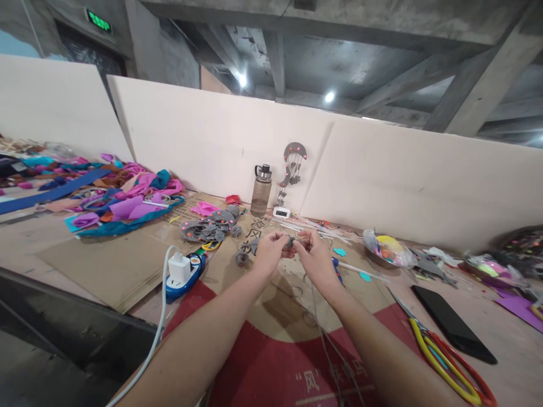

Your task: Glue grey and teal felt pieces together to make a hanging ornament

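Note:
My left hand [272, 250] and my right hand [313, 253] meet above the middle of the cardboard. Both are closed, fingertips pinched on a small grey felt piece [291, 242] between them; its exact shape is mostly covered by the fingers. Thin grey cord [314, 299] trails below my right hand onto the red part of the cardboard [263, 367]. Left of my hands lie a ball of grey yarn [241, 258] and a heap of grey felt pieces with coloured dots [207, 226]. A blue-handled tool [337, 271] rests just beyond my right wrist.
A bottle [261, 192] and a grey moon-shaped hanging ornament [294, 152] are at the white partition. Scissors [441, 356] and a black phone [452, 322] lie right. A blue power strip [185, 278] with a white cable is left, near bright felt scraps [139, 198].

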`<action>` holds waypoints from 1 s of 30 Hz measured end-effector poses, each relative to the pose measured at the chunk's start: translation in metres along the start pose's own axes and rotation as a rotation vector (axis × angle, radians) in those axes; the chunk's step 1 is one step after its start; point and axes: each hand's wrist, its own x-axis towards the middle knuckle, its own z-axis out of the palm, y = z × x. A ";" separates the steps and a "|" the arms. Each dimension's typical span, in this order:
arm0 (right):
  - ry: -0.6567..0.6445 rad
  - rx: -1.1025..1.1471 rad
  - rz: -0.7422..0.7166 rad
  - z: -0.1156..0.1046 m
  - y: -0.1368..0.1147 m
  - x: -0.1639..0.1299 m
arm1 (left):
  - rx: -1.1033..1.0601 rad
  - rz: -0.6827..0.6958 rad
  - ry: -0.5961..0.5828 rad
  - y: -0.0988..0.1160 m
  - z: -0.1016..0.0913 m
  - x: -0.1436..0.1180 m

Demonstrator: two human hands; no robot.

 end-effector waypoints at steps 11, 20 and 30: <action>0.072 0.040 0.079 -0.008 0.004 -0.001 | 0.040 -0.028 -0.138 -0.003 0.001 0.000; 0.066 0.054 0.091 -0.009 0.010 -0.002 | 0.023 -0.017 -0.179 0.001 0.003 -0.005; 0.029 0.147 0.110 -0.008 0.007 -0.003 | 0.032 -0.023 -0.125 -0.004 0.002 0.000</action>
